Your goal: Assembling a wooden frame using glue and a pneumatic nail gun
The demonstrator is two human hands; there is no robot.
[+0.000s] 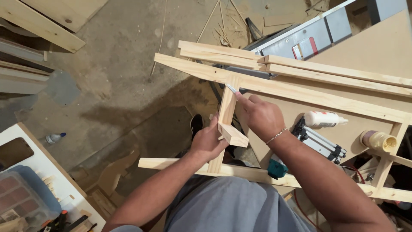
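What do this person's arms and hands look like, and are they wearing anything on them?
Both arms are bare from the elbow down: no sleeves reach the forearms and no gloves cover the hands. The right hand has a thin silver-coloured chain bracelet around its wrist. The left hand shows no ring, watch or band. The upper arms run out of view at the bottom edge.

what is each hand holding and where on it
Left hand grips the small wood block against the frame's upright slat; right hand holds a pencil near its tip.

Left hand (209, 141) and right hand (259, 117) grip the wooden crosspiece (226, 112).
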